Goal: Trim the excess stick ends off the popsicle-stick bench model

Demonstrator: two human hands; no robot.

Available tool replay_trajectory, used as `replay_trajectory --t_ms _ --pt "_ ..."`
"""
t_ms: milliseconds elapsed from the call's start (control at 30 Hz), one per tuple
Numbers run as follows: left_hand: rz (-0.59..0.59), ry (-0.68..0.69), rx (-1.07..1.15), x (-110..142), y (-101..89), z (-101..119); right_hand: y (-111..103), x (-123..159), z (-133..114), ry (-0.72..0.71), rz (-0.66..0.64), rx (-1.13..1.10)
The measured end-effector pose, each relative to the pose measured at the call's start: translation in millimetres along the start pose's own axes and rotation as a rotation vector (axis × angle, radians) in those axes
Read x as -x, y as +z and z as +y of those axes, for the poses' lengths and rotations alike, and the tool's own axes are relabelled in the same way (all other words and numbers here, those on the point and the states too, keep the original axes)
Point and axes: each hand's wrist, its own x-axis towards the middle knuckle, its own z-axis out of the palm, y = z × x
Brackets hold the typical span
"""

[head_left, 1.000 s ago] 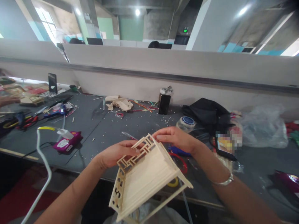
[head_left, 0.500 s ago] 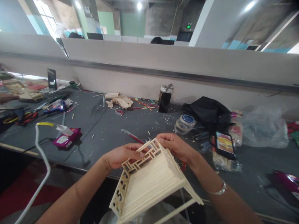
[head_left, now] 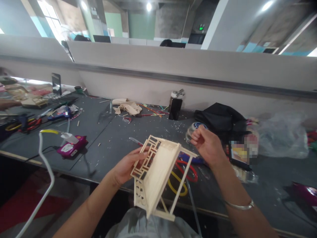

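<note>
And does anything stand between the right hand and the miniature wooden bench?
Nothing visible does. The right hand is raised to the right of the miniature wooden bench, apparently not touching it, and the left hand grips its other side. The blue tool seen near the gap appears to lie lower, on the table.

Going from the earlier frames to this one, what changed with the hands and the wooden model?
The right hand let go of the model's upper corner and moved right, clear of it. The wooden model turned counterclockwise in view. The left hand kept its hold by the lattice; the upright phone stayed put.
</note>
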Motion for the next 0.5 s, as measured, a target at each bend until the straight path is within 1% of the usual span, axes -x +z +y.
replay_trajectory --t_ms 67,167,233,333,500 --pt "0.014 -0.005 0.048 -1 1.6 -4 -2 7 7 0.017 -0.019 0.114" --pt "-0.032 -0.048 0.128 -2 6.7 -12 6 21 21 0.164 -0.158 0.232" --pt "-0.077 -0.064 0.180 -2 10.2 -19 15 29 30 0.241 -0.265 0.206" --pt "-0.107 -0.070 0.213 -1 14.4 -28 26 38 39 0.287 -0.381 0.103" --pt "-0.152 -0.131 0.208 5 18.2 -36 31 45 52 0.377 -0.466 -0.014"
